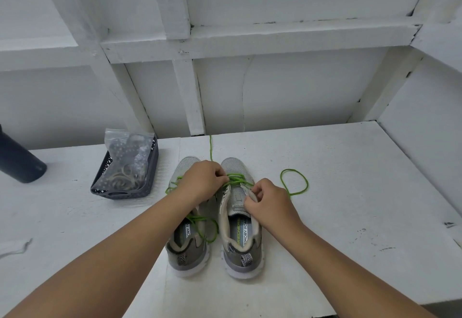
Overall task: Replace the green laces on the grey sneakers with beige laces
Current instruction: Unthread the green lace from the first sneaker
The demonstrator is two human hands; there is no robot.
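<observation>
Two grey sneakers [215, 217] stand side by side on the white bench [350, 192], toes pointing far. Left hand [200, 182] pinches the green lace [237, 180] over the right sneaker's far eyelets; right hand [267, 202] grips that sneaker's eyelet edge, fingers curled. Lace ends trail far and right. Beige laces appear to lie in the dark basket [125, 175], left. Best practice: steady the sneaker and draw one crossing out at a time.
</observation>
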